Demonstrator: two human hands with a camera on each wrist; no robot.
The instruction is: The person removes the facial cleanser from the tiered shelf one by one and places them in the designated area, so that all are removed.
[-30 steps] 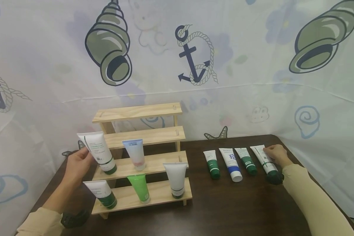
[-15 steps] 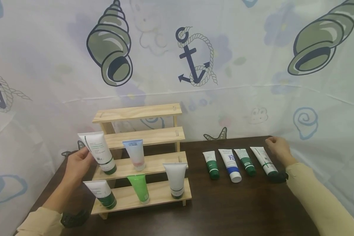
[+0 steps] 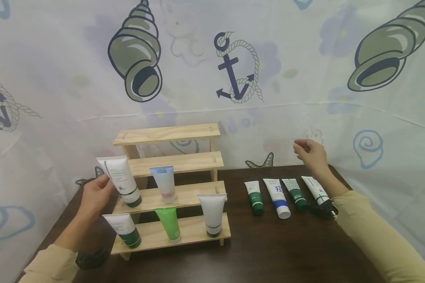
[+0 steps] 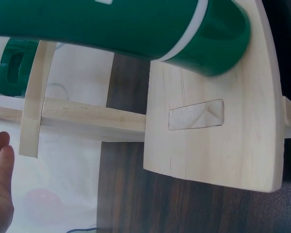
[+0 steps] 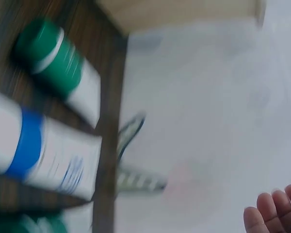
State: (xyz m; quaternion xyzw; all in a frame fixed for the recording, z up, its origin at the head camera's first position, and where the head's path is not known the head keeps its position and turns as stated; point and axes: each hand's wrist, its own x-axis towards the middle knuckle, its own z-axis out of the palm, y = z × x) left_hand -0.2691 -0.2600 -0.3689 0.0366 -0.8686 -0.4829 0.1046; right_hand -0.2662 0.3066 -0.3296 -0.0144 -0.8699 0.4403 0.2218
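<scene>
My left hand is beside the left edge of a large white tube that stands cap-down on the rack's second shelf from the bottom. In the left wrist view its fingers are loosely extended, clear of the tube's green cap; whether they touch the tube higher up is out of frame. My right hand hangs in the air, empty, above and behind a row of tubes lying on the table. Its relaxed fingers show in the right wrist view.
A stepped wooden rack stands left. A pale blue-white tube, white-green tube, green tube and white tube stand on it. Right, on the dark table, lie a blue-banded tube and several green-and-white ones.
My right hand has let go of the rightmost lying tube, which stays on the table, and has risen up and to the left. My left hand stays beside the large white tube.
</scene>
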